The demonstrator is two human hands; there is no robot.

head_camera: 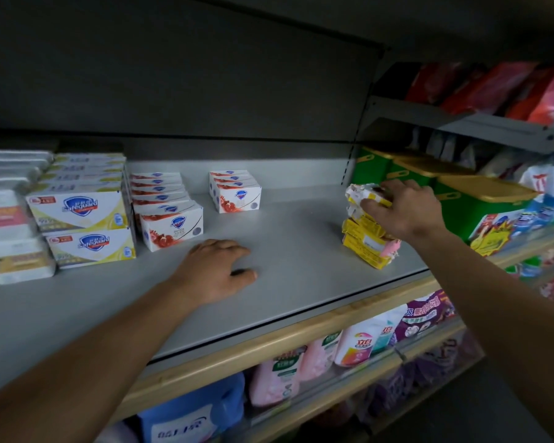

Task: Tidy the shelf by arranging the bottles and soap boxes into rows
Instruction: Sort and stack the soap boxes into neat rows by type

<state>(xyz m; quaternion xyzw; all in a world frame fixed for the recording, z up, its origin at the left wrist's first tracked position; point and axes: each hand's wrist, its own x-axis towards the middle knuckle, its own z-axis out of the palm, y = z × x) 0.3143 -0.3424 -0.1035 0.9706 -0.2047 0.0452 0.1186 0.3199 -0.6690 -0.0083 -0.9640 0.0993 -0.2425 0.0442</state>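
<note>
While our right hand (403, 209) is clamped over the top of the yellow soap stack (367, 231), fingers curled on the crumpled upper packet, everything else on the shelf (301, 266) sits on the far side of our left hand from it. We take that stack as our landmark. It stands near the shelf's front edge, close to the green tubs (480, 199) beyond the divider, and it leans, its packets skewed rather than squared. Well apart from it, toward our left hand (218, 270), bare shelf runs to the short red-and-white box row (235, 191), then the longer red-and-white row (168, 207), then the yellow-trimmed Safeguard boxes (84, 225) stacked two high.

Our left hand lies flat on the shelf, fingers spread, holding nothing, roughly between the stack and the longer row.

Those rows run front to back, so we judge the yellow packets want the same long axis. The right hand is plainly the nearer one; the move would be a carry leftward, across the gap. Loose, torn wrappers could let the lower packets slide out.
</note>
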